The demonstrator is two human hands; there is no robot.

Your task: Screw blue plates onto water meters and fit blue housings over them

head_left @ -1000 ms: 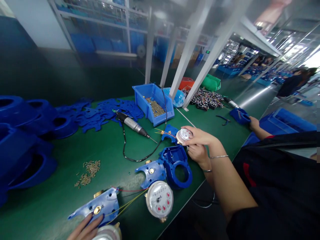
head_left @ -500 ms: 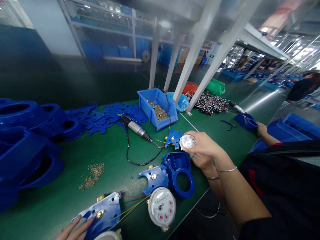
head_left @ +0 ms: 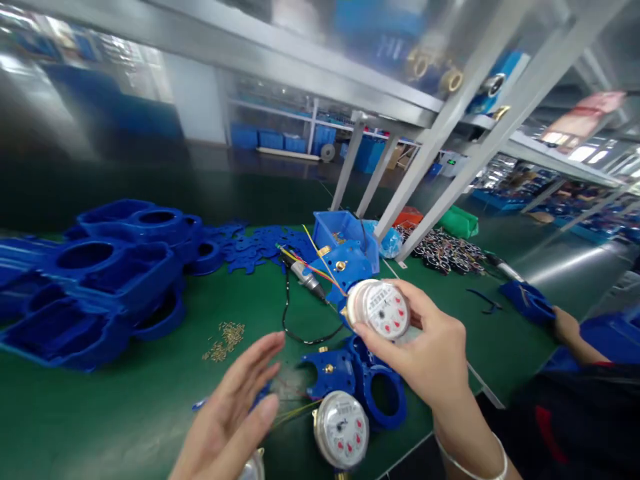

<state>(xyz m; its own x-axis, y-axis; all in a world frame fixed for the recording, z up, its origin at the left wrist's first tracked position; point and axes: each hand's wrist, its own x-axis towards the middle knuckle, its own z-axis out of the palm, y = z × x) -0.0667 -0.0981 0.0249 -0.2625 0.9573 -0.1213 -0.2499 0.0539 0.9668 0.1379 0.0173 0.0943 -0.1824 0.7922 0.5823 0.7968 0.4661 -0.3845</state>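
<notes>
Above the green surface, the dial sits raised in your right hand, grip clamped round its rim, wires running to a blue plate. Your left hand hovers nearby, grip apart, fingers spread. Below lie a meter and a blue housing.

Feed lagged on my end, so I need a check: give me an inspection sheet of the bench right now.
Surface: green mat, loose screws on it.
Job's things: meter dial lifted, wires and a blue plate behind it; second dial lies by blue housing.
Clutter: stacked blue shells, blue bin.
Hands: right hand grips the meter dial; left hand open, holding nothing.
Cables: black screwdriver cord looped on the mat.
Surroundings: a co-worker's hand at right; shelf posts behind.
</notes>
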